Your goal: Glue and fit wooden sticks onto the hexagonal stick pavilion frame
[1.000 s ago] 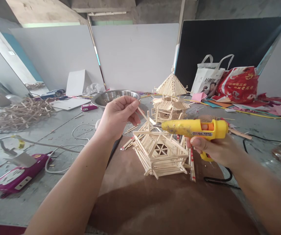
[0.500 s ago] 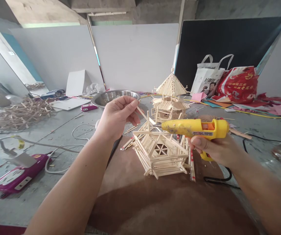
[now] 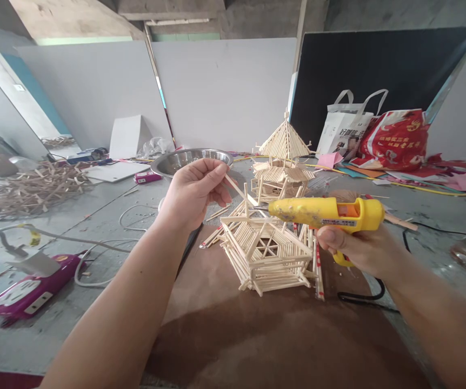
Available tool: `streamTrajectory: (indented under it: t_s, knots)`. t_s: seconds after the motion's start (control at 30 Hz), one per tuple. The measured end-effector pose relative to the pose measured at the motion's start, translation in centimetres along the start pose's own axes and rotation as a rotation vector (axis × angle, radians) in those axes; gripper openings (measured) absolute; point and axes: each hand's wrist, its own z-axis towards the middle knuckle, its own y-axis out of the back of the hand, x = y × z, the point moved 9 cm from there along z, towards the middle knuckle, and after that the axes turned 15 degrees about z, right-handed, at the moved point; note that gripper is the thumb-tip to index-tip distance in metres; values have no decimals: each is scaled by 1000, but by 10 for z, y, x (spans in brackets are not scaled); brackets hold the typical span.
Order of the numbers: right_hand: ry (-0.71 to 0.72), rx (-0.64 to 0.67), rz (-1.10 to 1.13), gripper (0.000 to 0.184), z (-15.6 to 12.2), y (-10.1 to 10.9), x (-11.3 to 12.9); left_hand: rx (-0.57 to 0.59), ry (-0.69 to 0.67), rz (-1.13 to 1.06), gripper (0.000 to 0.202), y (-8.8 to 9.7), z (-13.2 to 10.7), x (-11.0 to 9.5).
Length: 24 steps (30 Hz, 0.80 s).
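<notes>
A thin wooden stick (image 3: 239, 190) is pinched between the thumb and fingers of my left hand (image 3: 200, 192), sloping down to the right. My right hand (image 3: 350, 246) is wrapped round the handle of a yellow hot glue gun (image 3: 314, 212). The gun's metal nozzle is at the stick's lower end; whether they touch I cannot tell. Below both hands stands a six-sided frame of wooden sticks (image 3: 277, 273) on a brown board (image 3: 265, 335). Behind it is a tiered stick pavilion (image 3: 285, 141) with a pointed roof.
A purple power strip (image 3: 30, 292) with a plug and grey cable lies at the left. Further back are a heap of wood scraps (image 3: 42, 186) and a steel bowl (image 3: 192, 156). Packaged sticks (image 3: 319, 275) lie right of the frame. Bags (image 3: 395, 140) stand at the back right.
The glue gun in my right hand has shifted very slightly to the right. My left hand and the stick have barely moved.
</notes>
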Motion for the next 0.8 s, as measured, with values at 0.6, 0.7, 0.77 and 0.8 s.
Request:
streamTrajectory:
  t_s: [0.6, 0.7, 0.77, 0.8]
  knots:
    - [90, -34, -67, 16, 2, -1, 12, 1, 23, -4, 8, 1, 0, 1]
    - [55, -29, -55, 15, 2, -1, 10, -1, 24, 0, 9, 1, 0, 1]
    - [28, -25, -48, 14, 2, -2, 7, 2, 24, 3, 9, 1, 0, 1]
    - [20, -23, -43, 14, 2, -2, 7, 3, 24, 5, 9, 1, 0, 1]
